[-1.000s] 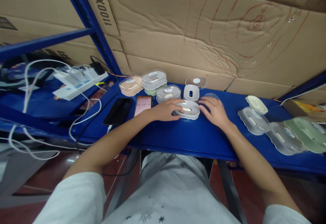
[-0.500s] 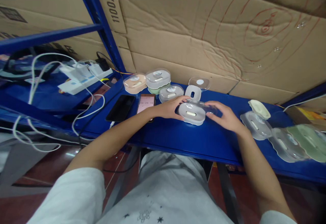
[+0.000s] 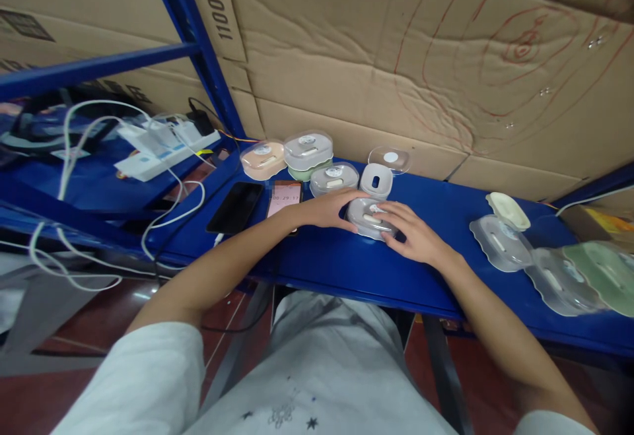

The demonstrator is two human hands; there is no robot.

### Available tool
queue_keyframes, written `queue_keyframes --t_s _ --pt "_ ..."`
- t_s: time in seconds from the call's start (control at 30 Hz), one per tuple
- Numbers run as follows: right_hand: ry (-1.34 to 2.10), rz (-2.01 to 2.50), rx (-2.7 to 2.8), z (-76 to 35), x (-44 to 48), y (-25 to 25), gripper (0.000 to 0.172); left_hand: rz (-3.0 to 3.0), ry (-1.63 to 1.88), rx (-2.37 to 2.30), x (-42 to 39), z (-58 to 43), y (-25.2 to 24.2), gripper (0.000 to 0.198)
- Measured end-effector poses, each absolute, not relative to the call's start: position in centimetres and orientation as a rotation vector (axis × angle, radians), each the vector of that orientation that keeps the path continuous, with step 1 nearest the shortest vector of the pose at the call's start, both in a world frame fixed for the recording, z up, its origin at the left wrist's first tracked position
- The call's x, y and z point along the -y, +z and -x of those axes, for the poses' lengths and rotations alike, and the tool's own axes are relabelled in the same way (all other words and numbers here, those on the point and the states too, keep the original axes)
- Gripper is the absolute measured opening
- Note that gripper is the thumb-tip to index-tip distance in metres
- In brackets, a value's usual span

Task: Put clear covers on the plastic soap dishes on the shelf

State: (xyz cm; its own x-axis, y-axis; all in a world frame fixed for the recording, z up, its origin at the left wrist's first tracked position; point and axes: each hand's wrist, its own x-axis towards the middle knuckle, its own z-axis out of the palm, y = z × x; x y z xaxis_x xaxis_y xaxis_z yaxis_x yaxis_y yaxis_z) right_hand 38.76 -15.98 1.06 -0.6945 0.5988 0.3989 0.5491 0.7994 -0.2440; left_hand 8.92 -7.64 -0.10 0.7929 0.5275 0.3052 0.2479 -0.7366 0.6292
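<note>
A grey oval soap box stands on the blue shelf in front of me, its clear lid now over it. My left hand wraps the box's left side, thumb in front and fingers behind. From the right, my right hand grips the lid with fingers on top and thumb at the near edge. Whether the lid is fully seated cannot be made out. Just behind the box is a grey tray with a dark slot, and behind that lies a loose clear lid with a round white sticker.
Lidded soap boxes in peach and grey stand at the back left, near two phones. Several more boxes, one of them green, sit at the right. A power strip with white cables is at far left. Cardboard walls the back.
My right hand has moved left with the clear lid and brought it over the grey box. My left hand stays at the box's left side.
</note>
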Motion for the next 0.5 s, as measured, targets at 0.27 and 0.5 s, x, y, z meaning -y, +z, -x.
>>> queue_keyframes --t_s 0.27,0.5 --pt "0.3 0.909 2.476 -38.7 16.0 1.0 0.046 -2.396 0.601 -0.586 8.3 -9.1 -0.1 0.102" --pt "0.345 1.214 2.117 -40.7 13.6 -0.3 0.054 -2.518 0.848 -0.724 8.6 -8.4 2.5 0.086"
